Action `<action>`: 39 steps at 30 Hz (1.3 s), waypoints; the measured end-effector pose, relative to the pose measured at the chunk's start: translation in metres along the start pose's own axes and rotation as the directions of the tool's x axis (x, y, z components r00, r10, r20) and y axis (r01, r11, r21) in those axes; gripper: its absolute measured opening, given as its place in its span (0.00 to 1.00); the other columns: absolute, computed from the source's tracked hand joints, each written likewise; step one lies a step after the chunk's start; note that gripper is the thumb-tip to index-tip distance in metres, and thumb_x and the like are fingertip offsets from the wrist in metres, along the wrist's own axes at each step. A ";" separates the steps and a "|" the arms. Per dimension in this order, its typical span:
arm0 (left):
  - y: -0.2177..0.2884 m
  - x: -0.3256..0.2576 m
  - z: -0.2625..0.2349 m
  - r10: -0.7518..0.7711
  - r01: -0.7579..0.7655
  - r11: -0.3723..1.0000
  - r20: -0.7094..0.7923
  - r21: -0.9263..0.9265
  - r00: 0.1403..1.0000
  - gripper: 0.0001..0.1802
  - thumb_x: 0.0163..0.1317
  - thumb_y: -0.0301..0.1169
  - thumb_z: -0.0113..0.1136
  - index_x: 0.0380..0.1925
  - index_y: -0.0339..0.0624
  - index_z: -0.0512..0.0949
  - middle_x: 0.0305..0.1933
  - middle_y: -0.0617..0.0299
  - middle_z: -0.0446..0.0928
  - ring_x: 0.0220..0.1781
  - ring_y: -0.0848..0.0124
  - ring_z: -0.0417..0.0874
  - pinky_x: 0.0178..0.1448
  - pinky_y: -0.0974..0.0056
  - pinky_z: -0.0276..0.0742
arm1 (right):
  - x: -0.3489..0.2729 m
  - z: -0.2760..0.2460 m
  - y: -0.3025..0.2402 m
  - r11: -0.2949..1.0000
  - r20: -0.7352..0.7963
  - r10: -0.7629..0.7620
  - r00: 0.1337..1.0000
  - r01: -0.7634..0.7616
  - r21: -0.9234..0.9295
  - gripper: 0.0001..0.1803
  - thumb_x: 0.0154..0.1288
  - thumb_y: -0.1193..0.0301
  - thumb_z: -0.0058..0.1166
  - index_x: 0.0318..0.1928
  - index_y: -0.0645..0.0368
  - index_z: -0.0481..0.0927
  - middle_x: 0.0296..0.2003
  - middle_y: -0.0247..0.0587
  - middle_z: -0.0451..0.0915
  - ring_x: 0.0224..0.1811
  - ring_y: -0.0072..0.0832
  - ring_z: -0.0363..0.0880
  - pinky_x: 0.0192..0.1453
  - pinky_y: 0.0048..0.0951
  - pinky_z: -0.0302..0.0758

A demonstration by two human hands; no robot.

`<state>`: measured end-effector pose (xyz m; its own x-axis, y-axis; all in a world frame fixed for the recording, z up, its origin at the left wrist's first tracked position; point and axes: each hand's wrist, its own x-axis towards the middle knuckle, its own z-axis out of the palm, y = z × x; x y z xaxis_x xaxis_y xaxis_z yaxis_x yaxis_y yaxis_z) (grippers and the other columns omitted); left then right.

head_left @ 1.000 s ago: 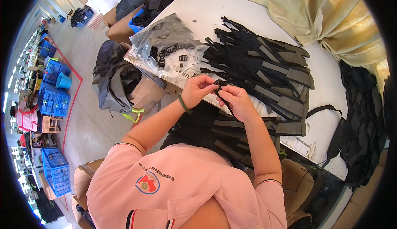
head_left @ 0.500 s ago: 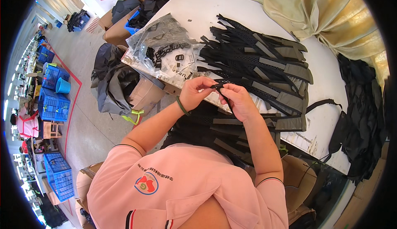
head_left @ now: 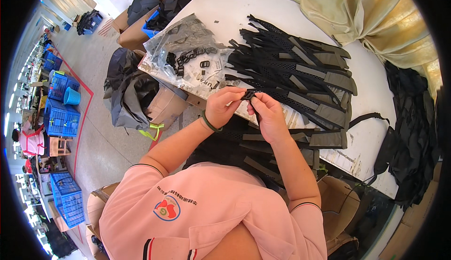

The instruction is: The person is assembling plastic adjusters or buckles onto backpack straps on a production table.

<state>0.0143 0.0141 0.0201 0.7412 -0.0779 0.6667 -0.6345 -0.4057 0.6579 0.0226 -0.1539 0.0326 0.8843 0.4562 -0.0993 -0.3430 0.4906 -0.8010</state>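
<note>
Between my two hands, over the table's near edge, is a black plastic strap buckle (head_left: 248, 95). My left hand (head_left: 222, 106) pinches its left side with thumb and fingertips. My right hand (head_left: 269, 116) is closed at its right side, on a black strap whose run is mostly hidden by the fingers. Just beyond lie several black mesh straps with grey-green end panels (head_left: 305, 79), spread in a layered pile. A clear plastic bag (head_left: 185, 32) lies at the left of the table, with loose black buckles (head_left: 192, 55) on and around it.
The white table (head_left: 225, 6) has a worn near edge. Dark fabric pieces (head_left: 411, 133) hang over its right end, below a gold curtain (head_left: 366, 11). More straps (head_left: 258, 152) lie across my lap. A carton with dark bags (head_left: 164, 105) stands left; blue crates (head_left: 61, 119) line the aisle.
The buckle has turned and shows more plainly between my fingertips. My right hand has shifted slightly down and its fingers have curled in; the strap end below it shows less.
</note>
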 end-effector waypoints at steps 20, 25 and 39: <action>0.002 0.004 -0.001 0.007 -0.003 0.999 0.063 -0.052 0.998 0.09 0.51 0.16 0.59 0.32 0.36 0.77 0.37 0.54 0.80 0.35 0.63 0.82 0.40 0.67 0.77 | -0.003 0.001 -0.021 0.955 0.053 -0.086 0.995 0.097 -0.280 0.08 0.60 0.80 0.55 0.41 0.66 0.75 0.32 0.38 0.80 0.30 0.23 0.78 0.40 0.21 0.75; 0.001 0.004 0.000 -0.631 0.740 0.287 0.462 -0.608 0.624 0.03 0.61 0.22 0.53 0.35 0.38 0.75 0.30 0.60 0.78 0.30 0.70 0.79 0.35 0.69 0.74 | -0.005 -0.003 -0.014 0.779 0.100 -0.238 0.966 0.251 -0.575 0.07 0.58 0.81 0.56 0.38 0.63 0.76 0.32 0.36 0.80 0.34 0.23 0.78 0.41 0.24 0.74; 0.008 0.003 0.011 -0.656 0.691 0.216 0.422 -0.689 0.626 0.04 0.61 0.24 0.57 0.33 0.40 0.71 0.31 0.62 0.78 0.30 0.76 0.81 0.36 0.70 0.80 | -0.015 0.002 -0.002 0.575 0.103 -0.465 0.880 0.388 -0.720 0.09 0.55 0.83 0.54 0.35 0.59 0.71 0.30 0.35 0.72 0.31 0.25 0.73 0.40 0.24 0.71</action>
<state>0.0133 0.0002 0.0234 0.9726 -0.1667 -0.1621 0.2241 0.4861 0.8447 0.0094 -0.1599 0.0372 0.9045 0.2498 0.3457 0.3740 -0.0752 -0.9244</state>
